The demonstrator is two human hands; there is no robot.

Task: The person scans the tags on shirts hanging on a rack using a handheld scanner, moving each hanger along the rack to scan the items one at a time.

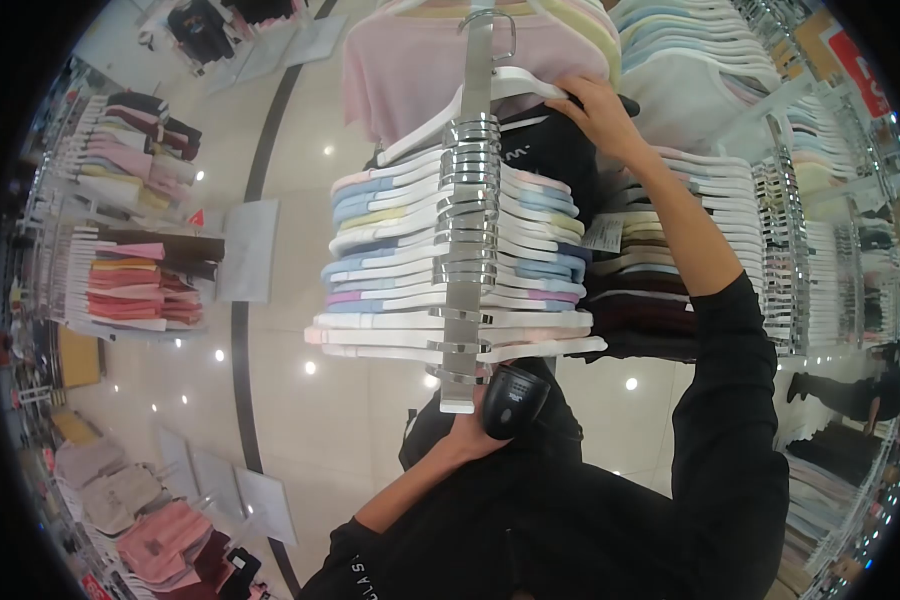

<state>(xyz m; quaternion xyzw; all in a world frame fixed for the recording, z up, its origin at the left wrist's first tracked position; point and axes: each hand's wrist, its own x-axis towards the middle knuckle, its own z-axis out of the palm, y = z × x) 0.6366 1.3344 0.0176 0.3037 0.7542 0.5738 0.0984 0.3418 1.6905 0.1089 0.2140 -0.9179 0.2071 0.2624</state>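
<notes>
My left hand (462,437) is closed around a black handheld barcode scanner (513,400), low beside the near end of the metal rail (459,395). Farther along the rail, my right hand (598,115) grips the right shoulder of a white hanger (522,82). A black garment (560,148) with white lettering hangs below that hand, partly hidden by other hangers. Just beyond is a pink top (415,65) on the same rail. Between my hands, white hangers (460,240) with pastel garments sit packed in a row.
Dark and brown garments (642,285) hang on a neighbouring rack to the right. At left stand racks of pink and red clothes (135,290) near a pale floor panel (248,250). Another person's dark-clothed legs (835,393) show at far right.
</notes>
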